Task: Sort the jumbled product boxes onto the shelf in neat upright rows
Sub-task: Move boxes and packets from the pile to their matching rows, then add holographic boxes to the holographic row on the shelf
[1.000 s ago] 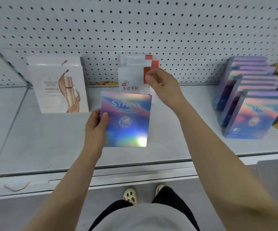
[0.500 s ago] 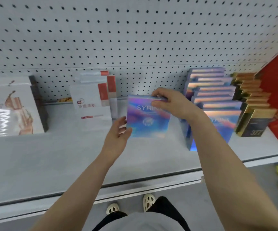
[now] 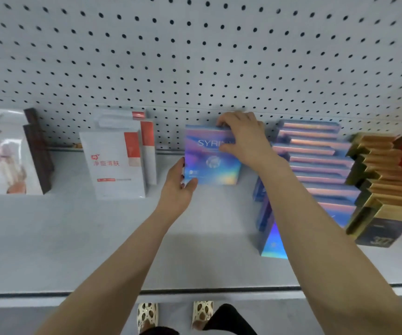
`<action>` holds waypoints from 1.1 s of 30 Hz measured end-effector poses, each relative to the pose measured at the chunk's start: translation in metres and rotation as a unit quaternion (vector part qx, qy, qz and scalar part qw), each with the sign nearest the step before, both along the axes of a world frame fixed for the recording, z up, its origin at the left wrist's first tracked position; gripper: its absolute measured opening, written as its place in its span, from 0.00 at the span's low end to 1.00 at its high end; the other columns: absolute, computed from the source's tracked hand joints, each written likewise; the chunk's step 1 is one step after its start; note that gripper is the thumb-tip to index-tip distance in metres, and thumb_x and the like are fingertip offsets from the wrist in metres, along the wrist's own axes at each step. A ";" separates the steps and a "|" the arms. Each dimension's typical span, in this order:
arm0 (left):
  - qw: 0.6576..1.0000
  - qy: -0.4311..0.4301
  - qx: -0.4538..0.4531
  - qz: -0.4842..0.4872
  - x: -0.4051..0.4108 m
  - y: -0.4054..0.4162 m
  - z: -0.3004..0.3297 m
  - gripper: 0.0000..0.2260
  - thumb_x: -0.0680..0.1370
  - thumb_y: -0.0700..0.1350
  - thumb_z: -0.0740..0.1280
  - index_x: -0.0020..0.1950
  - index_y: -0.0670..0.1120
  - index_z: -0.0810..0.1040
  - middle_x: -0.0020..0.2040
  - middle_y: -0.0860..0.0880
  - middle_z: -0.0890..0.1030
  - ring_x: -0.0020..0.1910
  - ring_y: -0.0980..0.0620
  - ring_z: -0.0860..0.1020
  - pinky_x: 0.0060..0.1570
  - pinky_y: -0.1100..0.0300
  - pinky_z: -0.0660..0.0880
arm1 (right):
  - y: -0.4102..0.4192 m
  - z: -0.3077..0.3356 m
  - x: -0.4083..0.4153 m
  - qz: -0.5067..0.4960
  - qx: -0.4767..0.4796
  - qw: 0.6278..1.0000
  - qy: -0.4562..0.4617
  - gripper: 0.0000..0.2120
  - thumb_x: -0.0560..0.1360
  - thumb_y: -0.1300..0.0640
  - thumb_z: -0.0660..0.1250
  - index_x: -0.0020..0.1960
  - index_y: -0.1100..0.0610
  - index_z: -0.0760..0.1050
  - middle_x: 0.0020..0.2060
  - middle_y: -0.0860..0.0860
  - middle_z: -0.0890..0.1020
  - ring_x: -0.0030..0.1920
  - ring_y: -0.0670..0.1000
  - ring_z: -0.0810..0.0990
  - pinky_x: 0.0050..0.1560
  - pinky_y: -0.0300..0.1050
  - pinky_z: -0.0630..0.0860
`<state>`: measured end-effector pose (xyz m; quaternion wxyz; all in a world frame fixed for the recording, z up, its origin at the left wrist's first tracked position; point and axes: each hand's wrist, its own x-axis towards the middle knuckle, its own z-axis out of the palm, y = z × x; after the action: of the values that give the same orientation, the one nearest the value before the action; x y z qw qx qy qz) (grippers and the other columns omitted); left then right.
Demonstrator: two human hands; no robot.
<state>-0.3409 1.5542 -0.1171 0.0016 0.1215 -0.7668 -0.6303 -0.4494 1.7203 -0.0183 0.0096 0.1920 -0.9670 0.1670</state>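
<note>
The box point(image 3: 211, 160) looks light, stiff and glossy-slick. The right hand point(image 3: 243, 139) pinches its top edge; the left hand point(image 3: 179, 187), fingers relaxed, steadies its lower left corner. Edges give the surest hold.

White pegboard wall point(image 3: 195, 52), grey floor point(image 3: 279, 315)

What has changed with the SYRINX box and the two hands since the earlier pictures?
The holographic SYRINX box went from the left hand, held out front, back onto the shelf, upright near the pegboard. The right hand left the white boxes and now grips its top. The left hand now only steadies its left edge. The other rows stand as before.
</note>
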 end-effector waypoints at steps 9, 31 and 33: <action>1.000 -0.012 0.008 -0.008 -0.012 0.011 -0.003 0.30 0.74 0.45 0.65 0.75 0.57 0.62 0.68 0.61 0.66 0.69 0.55 0.70 0.69 0.56 0.68 | -0.002 -0.010 -0.004 -0.049 0.056 0.990 0.117 0.24 0.70 0.55 0.74 0.65 0.52 0.75 0.61 0.55 0.73 0.61 0.59 0.70 0.59 0.52 0.65; 0.994 0.010 -0.100 0.048 0.033 -0.027 0.025 0.14 0.80 0.40 0.63 0.65 0.48 0.76 0.58 0.52 0.81 0.56 0.55 0.79 0.54 0.75 0.70 | -0.025 -0.013 0.045 -0.039 -0.014 0.994 0.106 0.19 0.76 0.57 0.66 0.66 0.57 0.74 0.62 0.58 0.74 0.61 0.61 0.72 0.63 0.53 0.66; 0.992 0.016 -0.096 0.082 0.061 -0.045 0.029 0.11 0.81 0.42 0.64 0.61 0.52 0.79 0.54 0.54 0.83 0.53 0.58 0.80 0.54 0.71 0.73 | -0.039 -0.026 0.069 -0.010 -0.041 0.996 0.076 0.17 0.77 0.57 0.65 0.66 0.59 0.74 0.60 0.60 0.76 0.60 0.63 0.73 0.60 0.55 0.68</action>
<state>-0.2798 1.5092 -0.0885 0.0774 0.1726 -0.8113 -0.5532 -0.3808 1.6815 -0.0442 0.0928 0.1943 -0.9577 0.1909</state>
